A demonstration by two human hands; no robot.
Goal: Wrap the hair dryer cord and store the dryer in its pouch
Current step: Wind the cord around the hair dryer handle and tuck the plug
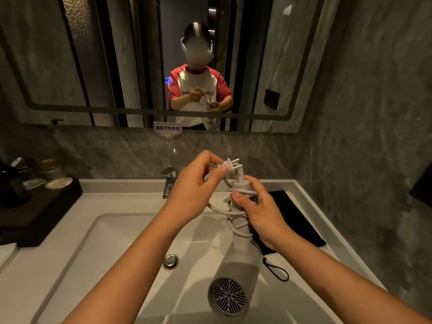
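Dryer [236, 274] handle in right hand [261, 213], cord-wrapped; left hand [196, 185] pinches plug [230, 165], prob.

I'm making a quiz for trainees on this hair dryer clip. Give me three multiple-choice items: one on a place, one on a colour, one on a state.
1. Where does the pouch lie?
A. in the sink basin
B. on the counter right of the basin
C. on the dark tray

2. What colour is the hair dryer?
A. white
B. red
C. black

3. What state is the cord in?
A. plugged into the wall
B. lying straight on the counter
C. coiled around the handle, plug free

Answers: 1 B, the black pouch lies flat beside the basin; 2 A, body and handle are white; 3 C, loops circle the handle while the left hand pinches the plug and the right hand grips the handle.
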